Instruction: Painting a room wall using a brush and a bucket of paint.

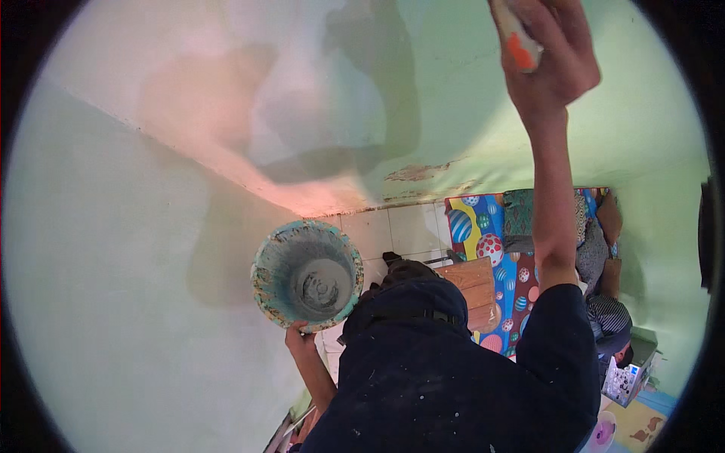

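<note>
Left hand (297, 337) grips the round, paint-smeared teal plastic bucket (264, 291) at its lower rim, fingers curled onto the rim edge w/ thumb side hidden; bucket sits low centre-left in view, held up near the pale green wall (98, 302), mouth turned toward the camera; contents: thin grey residue coating the inner wall and a grey cake of putty-like material on the base, approx. flat, no liquid visible; rim crusted w/ dried tan and white smears. Right hand (555, 57) is raised at top right, arm extended up from the dark sleeve (559, 340); fingers wrapped tight around a white tool handle w/ orange patch (517, 38), working end cut off by the frame edge. Wall shows a lighter grey-white skimmed patch (317, 98) at top centre. Below: white tiled floor (400, 226), wooden stool (472, 283), multicolour ball-print mat (479, 226).
</note>
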`<state>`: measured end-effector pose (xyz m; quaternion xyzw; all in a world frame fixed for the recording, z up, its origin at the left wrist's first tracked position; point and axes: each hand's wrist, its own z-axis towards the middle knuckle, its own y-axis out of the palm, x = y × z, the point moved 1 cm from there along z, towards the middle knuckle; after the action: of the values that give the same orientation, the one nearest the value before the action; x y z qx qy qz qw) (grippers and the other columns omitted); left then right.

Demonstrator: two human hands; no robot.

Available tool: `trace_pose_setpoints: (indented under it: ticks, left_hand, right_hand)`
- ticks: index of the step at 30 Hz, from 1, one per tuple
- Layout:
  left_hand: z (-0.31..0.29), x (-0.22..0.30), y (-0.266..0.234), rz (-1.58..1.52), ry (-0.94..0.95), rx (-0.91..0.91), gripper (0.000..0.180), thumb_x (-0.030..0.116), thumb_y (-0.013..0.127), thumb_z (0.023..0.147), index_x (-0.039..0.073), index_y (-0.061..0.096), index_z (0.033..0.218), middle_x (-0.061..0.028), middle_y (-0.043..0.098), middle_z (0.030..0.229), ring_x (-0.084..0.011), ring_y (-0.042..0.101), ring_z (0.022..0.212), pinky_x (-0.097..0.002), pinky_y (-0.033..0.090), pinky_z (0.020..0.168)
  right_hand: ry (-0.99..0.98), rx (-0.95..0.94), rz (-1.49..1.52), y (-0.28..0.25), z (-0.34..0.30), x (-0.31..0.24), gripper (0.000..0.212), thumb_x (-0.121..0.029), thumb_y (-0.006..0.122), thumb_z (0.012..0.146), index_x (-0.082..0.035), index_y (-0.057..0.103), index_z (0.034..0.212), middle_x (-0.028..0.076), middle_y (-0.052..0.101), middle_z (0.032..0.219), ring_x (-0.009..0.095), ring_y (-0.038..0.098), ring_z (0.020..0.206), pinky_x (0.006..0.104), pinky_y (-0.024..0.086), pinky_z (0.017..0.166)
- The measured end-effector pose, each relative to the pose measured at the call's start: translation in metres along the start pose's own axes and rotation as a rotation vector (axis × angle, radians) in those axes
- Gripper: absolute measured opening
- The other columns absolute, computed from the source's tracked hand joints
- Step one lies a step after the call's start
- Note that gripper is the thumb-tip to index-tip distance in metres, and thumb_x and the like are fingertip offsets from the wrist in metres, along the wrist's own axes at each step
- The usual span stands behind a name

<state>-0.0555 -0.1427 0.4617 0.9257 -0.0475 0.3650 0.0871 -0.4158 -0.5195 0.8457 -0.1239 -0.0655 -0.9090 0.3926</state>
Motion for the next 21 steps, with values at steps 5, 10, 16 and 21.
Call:
trace_pose_setpoints:
  ticks: [5,10,16,21]
  left_hand:
    - [0.009,0.002,-0.003,0.037,-0.014,-0.055,0.031,-0.010,0.058,0.060,-0.005,0.050,0.089,-0.0137,0.051,0.086,-0.0332,0.059,0.076,-0.0488,0.057,0.064]
    - [0.006,0.002,0.004,0.014,0.004,-0.055,0.035,-0.010,0.057,0.060,-0.006,0.050,0.094,-0.0152,0.053,0.093,-0.0348,0.059,0.081,-0.0499,0.057,0.066]
    - [0.003,0.003,0.002,0.029,0.031,-0.117,0.039,-0.009,0.058,0.059,-0.008,0.050,0.097,-0.0164,0.053,0.096,-0.0356,0.059,0.082,-0.0514,0.056,0.070]
    - [-0.002,0.004,0.007,0.034,0.010,-0.074,0.038,-0.008,0.060,0.059,-0.007,0.050,0.095,-0.0168,0.053,0.093,-0.0347,0.059,0.080,-0.0494,0.056,0.067]
  right_hand:
    - [-0.071,-0.217,0.097,0.033,-0.089,-0.015,0.038,-0.009,0.069,0.068,-0.012,0.068,0.105,0.009,0.064,0.104,0.025,0.064,0.092,0.0344,0.053,0.073]
    - [-0.052,-0.464,0.304,0.044,-0.194,-0.085,0.040,-0.007,0.064,0.066,-0.006,0.068,0.105,0.013,0.062,0.107,0.030,0.062,0.104,0.0397,0.051,0.095]
    - [0.079,-0.635,0.460,0.032,-0.271,-0.144,0.044,-0.009,0.062,0.069,-0.007,0.060,0.113,0.010,0.058,0.112,0.031,0.055,0.112,0.0385,0.048,0.098]
    - [0.401,-0.816,0.663,0.034,-0.291,-0.156,0.040,-0.002,0.060,0.071,-0.005,0.060,0.111,0.010,0.058,0.107,0.029,0.057,0.104,0.0377,0.050,0.091]
